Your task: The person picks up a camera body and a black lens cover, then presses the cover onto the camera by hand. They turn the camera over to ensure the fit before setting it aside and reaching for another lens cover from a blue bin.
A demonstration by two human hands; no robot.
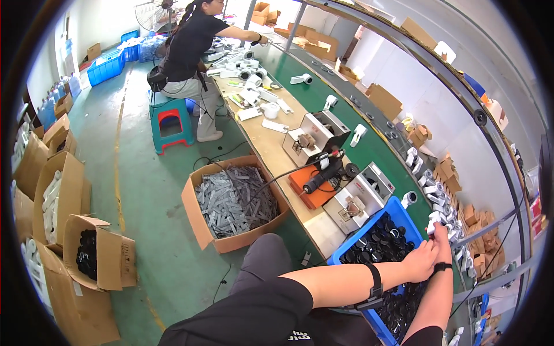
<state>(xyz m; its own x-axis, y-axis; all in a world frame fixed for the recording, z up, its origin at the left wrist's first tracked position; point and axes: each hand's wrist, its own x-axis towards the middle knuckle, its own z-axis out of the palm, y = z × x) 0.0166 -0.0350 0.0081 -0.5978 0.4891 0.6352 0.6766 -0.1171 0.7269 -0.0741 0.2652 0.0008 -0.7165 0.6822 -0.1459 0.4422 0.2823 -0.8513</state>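
My right hand [441, 235] reaches over the far right side of a blue bin [413, 213] and grips a white plastic part [433, 221] with its fingers. My left hand [420, 262] is above the bin, close against my right wrist. Its fingers look curled, and anything in them is hidden. Many round black plastic pieces [381, 237] fill the bin below my forearms. Beyond my right hand, several white housings with round ends [437, 193] lie crowded along the edge of the green conveyor belt [340, 134].
Two white machines [353, 205] and an electric screwdriver [322, 176] on an orange box stand on the wooden bench [271, 151]. A carton of grey strips [236, 199] stands beside my leg. Farther along, a person [193, 52] works from a teal stool [172, 124]. Metal shelving posts [490, 230] rise at right.
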